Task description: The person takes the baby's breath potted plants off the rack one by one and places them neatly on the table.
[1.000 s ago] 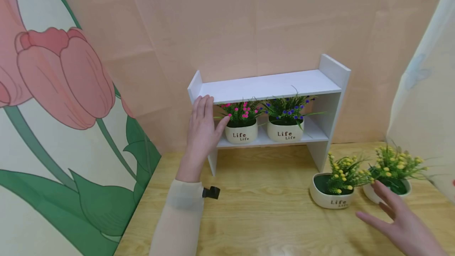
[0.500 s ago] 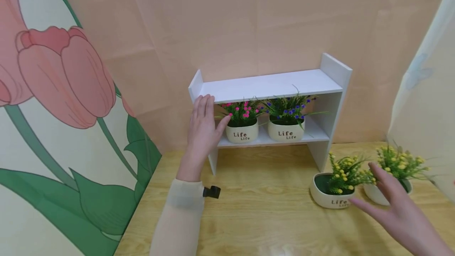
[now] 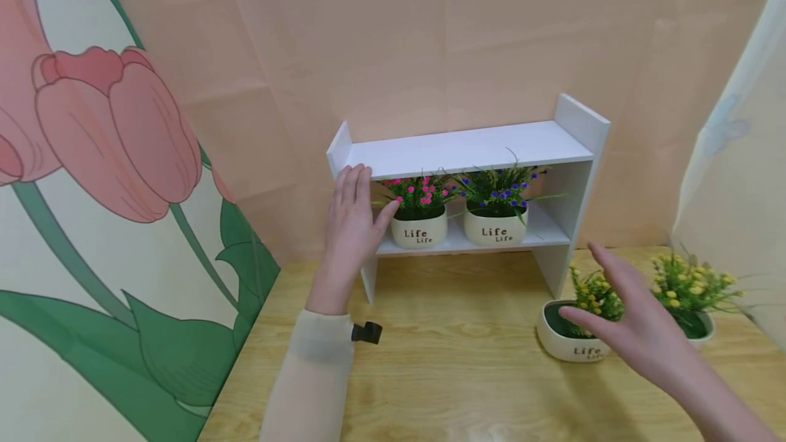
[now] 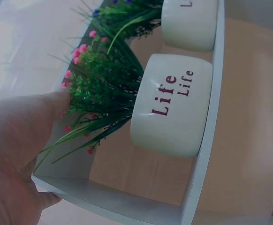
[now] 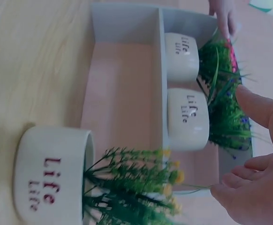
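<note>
My left hand [image 3: 353, 230] rests on the left side of a white two-tier shelf [image 3: 473, 149], fingers straight along its upper edge. On the shelf's lower board stand a pot of pink flowers [image 3: 419, 229] and a pot of blue flowers [image 3: 496, 227], both cream and marked "Life". The left thumb is close to the pink flowers in the left wrist view. My right hand [image 3: 645, 326] is held above a pot of yellow flowers [image 3: 568, 343], fingers spread and holding nothing; it hides part of that plant. A second yellow-flowered pot [image 3: 696, 326] stands behind it.
The shelf stands on a wood-grain table [image 3: 442, 367] against a pinkish cloth backdrop [image 3: 399, 39]. A panel with large painted tulips [image 3: 117, 135] borders the table's left side. A pale curtain-like sheet [image 3: 737, 189] hangs at the right.
My right hand has moved left and upward, from beside the rear yellow pot to above the nearer one. The left hand, the shelf and the pots stay where they were.
</note>
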Action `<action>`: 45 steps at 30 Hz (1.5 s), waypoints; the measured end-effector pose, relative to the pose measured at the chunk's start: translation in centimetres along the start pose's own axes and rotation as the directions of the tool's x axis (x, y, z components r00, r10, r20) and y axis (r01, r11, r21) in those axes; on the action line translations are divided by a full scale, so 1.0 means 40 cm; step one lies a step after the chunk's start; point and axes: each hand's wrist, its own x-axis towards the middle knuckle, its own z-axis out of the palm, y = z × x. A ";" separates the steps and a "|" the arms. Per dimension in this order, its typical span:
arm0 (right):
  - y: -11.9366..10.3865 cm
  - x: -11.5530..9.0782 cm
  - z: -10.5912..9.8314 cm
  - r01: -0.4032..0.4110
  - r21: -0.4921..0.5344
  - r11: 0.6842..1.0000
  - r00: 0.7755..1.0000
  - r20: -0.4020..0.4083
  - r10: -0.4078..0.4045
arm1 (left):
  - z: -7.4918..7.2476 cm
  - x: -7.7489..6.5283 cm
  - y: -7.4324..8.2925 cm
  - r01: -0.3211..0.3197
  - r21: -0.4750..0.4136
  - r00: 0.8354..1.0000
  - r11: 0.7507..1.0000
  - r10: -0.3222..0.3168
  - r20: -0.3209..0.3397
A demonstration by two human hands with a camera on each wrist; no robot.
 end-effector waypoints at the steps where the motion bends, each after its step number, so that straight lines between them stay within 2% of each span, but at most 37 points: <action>1: -0.006 0.010 0.003 0.008 0.004 1.000 1.000 0.002 -0.008 | 0.000 0.000 0.000 0.002 0.001 1.000 1.000 -0.002 -0.001; 7: -0.036 0.066 0.026 0.036 0.045 0.998 0.999 0.025 -0.037 | -0.001 0.002 0.002 -0.001 -0.001 1.000 1.000 0.001 -0.004; 17: -0.066 0.145 0.066 -0.001 0.091 0.996 0.998 0.070 -0.005 | -0.003 -0.003 -0.001 0.006 0.001 1.000 1.000 -0.006 0.005; 30: -0.049 0.254 0.107 -0.087 0.110 0.990 0.994 0.069 0.080 | 0.002 -0.001 -0.002 0.002 0.009 1.000 1.000 -0.002 -0.003; 39: -0.032 0.304 0.127 -0.190 0.115 0.975 0.980 0.082 0.181 | 0.003 0.000 -0.003 -0.006 0.002 1.000 1.000 0.006 -0.010; 45: -0.020 0.330 0.136 -0.192 0.155 0.969 0.980 0.075 0.182 | 0.003 0.000 -0.002 -0.006 0.002 1.000 1.000 0.006 -0.010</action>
